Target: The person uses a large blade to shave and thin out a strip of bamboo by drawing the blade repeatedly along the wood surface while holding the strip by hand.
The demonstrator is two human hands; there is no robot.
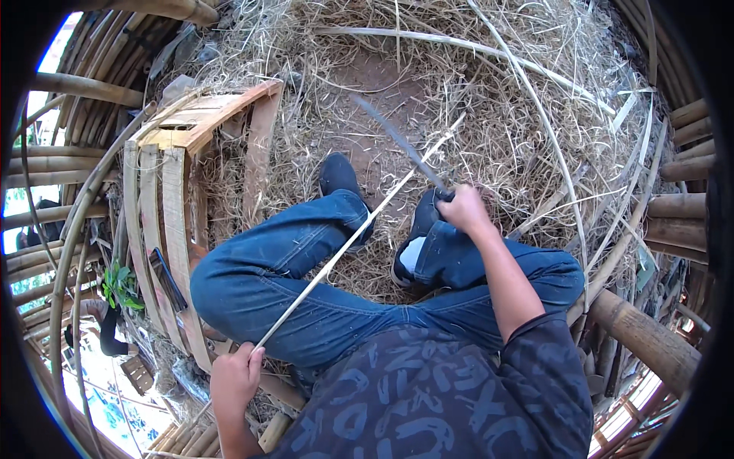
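Note:
A long, pale bamboo strip [325,269] slants across my legs, from low on the left to farther off on the right. Near its lower end, my left hand [235,380] is closed around it beside my knee. My right hand [465,208] grips the dark handle of a long knife [391,135] above my foot. The grey blade points away and to the left, crossing the strip near its far end. Whether blade and strip touch, I cannot tell. The strip's far tip looks rough and frayed.
A slatted wooden crate [176,191] stands at my left. Dry shavings [489,157] cover the ground, with loose long strips [527,84] over them. A thick bamboo pole [646,342] lies at my right. Bamboo-pole walls [57,157] curve around both sides; a green plant [121,288] is beside the crate.

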